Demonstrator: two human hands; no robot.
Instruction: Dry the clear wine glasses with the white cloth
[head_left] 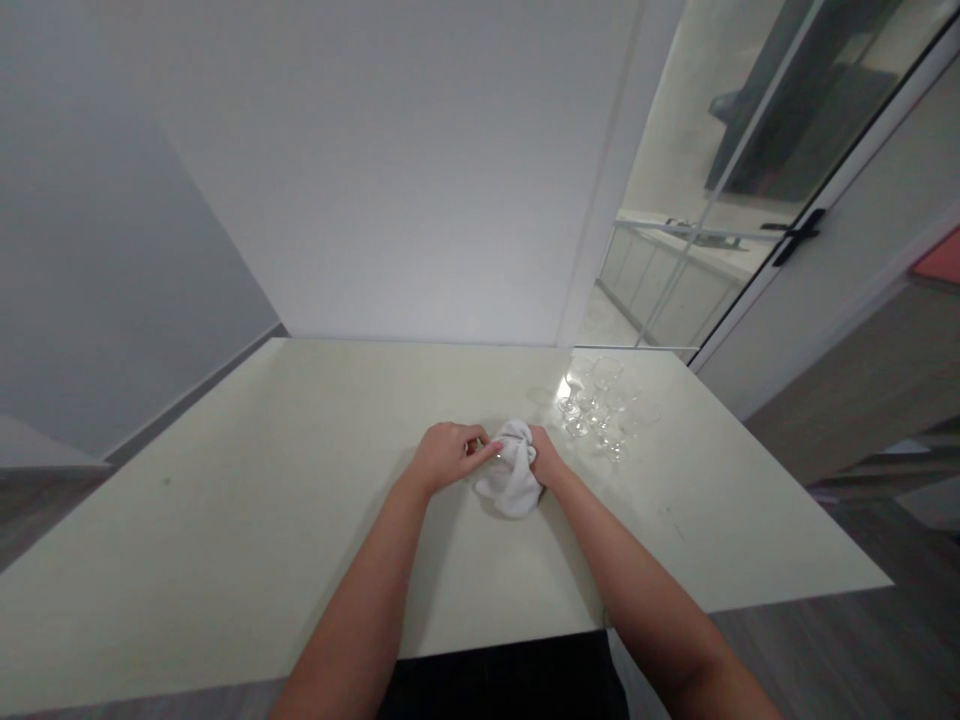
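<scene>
Head view: clutching bunched white cloth (516,482) with right hand (547,458); touching it with half-curled left hand (445,456), cannot tell if pinching. Holding cloth near clear glasses (595,412), to their left, on near side.

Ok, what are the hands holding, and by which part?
The right hand grips the white cloth by its right side. The left hand meets its left side; whether it grips anything there can't be told.

Centre, just below middle: right hand (546,458) grips bunched white cloth (516,485), left hand (446,455) at its left edge. Pale table (225,520) underneath. Clear glassware (596,410) clustered right of centre. Upper right: door, black handle (799,238).
</scene>
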